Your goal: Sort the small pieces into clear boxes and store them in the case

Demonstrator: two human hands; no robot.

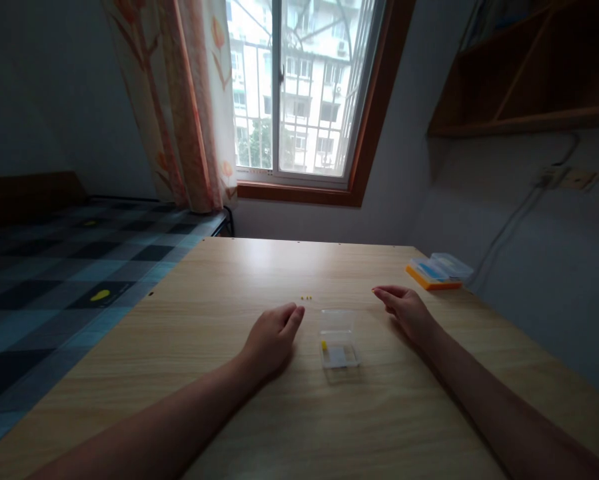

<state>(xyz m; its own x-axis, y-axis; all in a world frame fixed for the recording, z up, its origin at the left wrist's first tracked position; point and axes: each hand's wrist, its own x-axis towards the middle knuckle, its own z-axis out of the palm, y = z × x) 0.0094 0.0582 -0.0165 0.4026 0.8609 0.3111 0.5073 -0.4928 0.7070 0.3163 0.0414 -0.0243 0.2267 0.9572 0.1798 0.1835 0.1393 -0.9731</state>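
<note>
On the wooden table, my left hand (274, 333) rests in a loose fist, thumb along the curled fingers, and no object shows in it. Just beyond its fingertips lie three tiny yellow pieces (306, 298) in a short row. Between my hands stands a small clear plastic box (340, 360), its lid (337, 321) tipped back away from me. A yellow bit (324, 345) and a whitish patch show inside it. To the box's right, my right hand (406, 311) is closed with thumb and fingertips pinched together. Whatever the pinch holds, if anything, is too small to make out.
At the table's (219, 413) far right corner lies an orange case (434, 283) with a clear lid raised. A bed (94, 267) with a checked cover adjoins the left side. Behind are a window and curtain (194, 107); a shelf (524, 123) hangs at upper right.
</note>
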